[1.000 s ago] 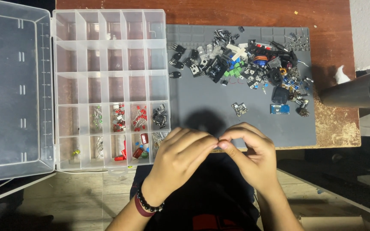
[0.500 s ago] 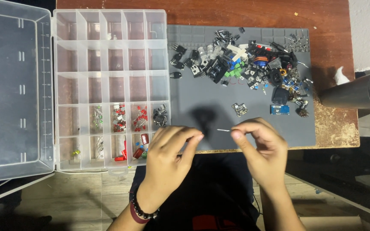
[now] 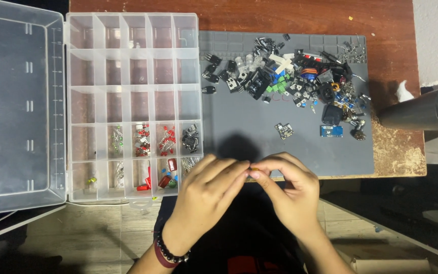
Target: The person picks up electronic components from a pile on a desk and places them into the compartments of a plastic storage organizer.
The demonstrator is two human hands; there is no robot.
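Both hands meet at the grey mat's [image 3: 259,147] near edge: left hand [image 3: 206,195] and right hand [image 3: 290,195] pinch 1 tiny orange-tipped component [image 3: 254,168] between fingertips, grip closed, beside the open organizer [image 3: 133,101] for sorting.

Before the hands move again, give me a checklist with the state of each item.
1. Small part pinched between the left hand and right hand: ok, fingertips meet at the near edge of the grey mat.
2. What kind of part it is: cannot tell, too small.
3. Organizer box lid open: ok.
4. Free compartments: ok, the upper rows look empty.
5. Loose component pile on the mat: ok, none seen off it.
6. Small circuit board apart from the hands: ok.
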